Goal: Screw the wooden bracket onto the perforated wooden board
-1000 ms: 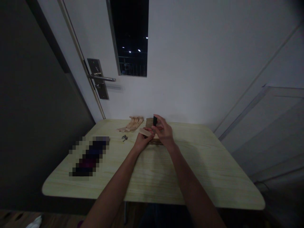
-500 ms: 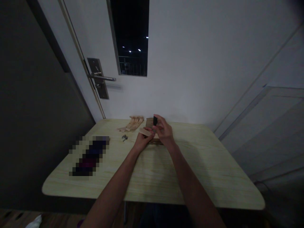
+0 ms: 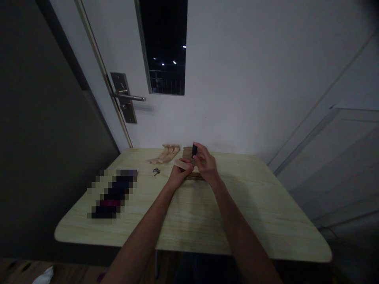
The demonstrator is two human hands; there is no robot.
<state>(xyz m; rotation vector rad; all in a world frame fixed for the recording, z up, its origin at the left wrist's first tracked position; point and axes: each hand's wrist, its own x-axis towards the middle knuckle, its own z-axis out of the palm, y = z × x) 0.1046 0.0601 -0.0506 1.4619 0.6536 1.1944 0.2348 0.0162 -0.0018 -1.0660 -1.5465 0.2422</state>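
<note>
Near the table's far edge, my left hand [image 3: 178, 176] is closed on a flat, light wooden piece [image 3: 181, 164] whose rounded end sticks out to the left. My right hand [image 3: 208, 165] pinches the black handle of a small screwdriver [image 3: 194, 150], held upright with its lower end down by the left fingertips. The exact point of contact is too small and dark to make out. Behind and below both hands lies a brown slatted piece [image 3: 187, 152], mostly covered by them.
Several pale wooden pieces [image 3: 166, 154] lie at the back left, with a small heap of dark screws [image 3: 156, 171] in front. A blurred-out dark object [image 3: 115, 193] rests on the table's [image 3: 192, 221] left. A white door with a metal handle [image 3: 130, 97] stands right behind.
The view has shifted very slightly. Both hands keep their hold, and the screwdriver stays upright in almost the same place.
</note>
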